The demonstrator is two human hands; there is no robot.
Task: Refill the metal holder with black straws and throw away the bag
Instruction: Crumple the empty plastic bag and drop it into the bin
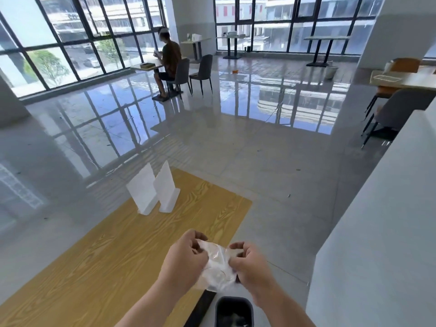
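A crumpled clear plastic bag is held between both hands near the bottom centre of the head view. My left hand grips its left side and my right hand grips its right side, fingers closed on the plastic. No straws show inside the bag. Directly below the hands stands a small black bin on the floor, open at the top, with something crumpled in it. The metal holder and the black straws are out of view.
A wooden table lies to the left, its right edge beside the bin; two white card stands sit at its far end. A white wall or counter rises on the right. A person sits at a far table by the windows.
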